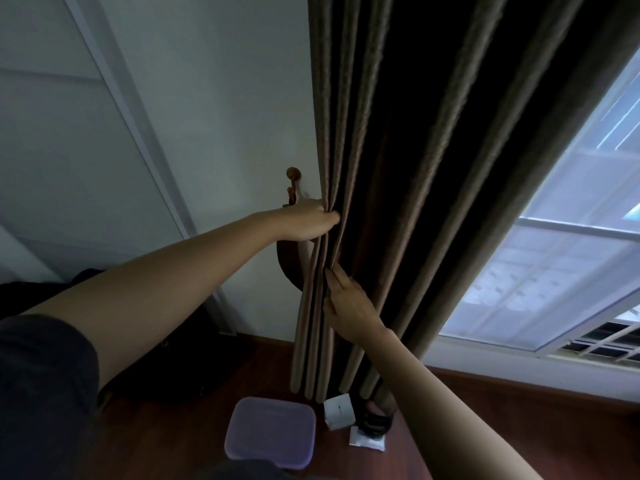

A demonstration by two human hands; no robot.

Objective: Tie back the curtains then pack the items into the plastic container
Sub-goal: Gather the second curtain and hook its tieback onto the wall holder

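White wall and dark wooden floor (pixel 485 427) are framing one brown pleated curtain (pixel 398 168), which two hands are gathering: left hand (pixel 304 220) clenching its edge folds, right hand (pixel 349 299) pressing open-fingered just below, one lidded plastic container (pixel 270 433) lying underneath.

Left arm extended forward, left hand (pixel 306 220) closed with fingers curled out of sight and thumb pressed forward; right arm reaching up from lower right, right hand (pixel 349 301) flat, fingers extended and pointing upward.
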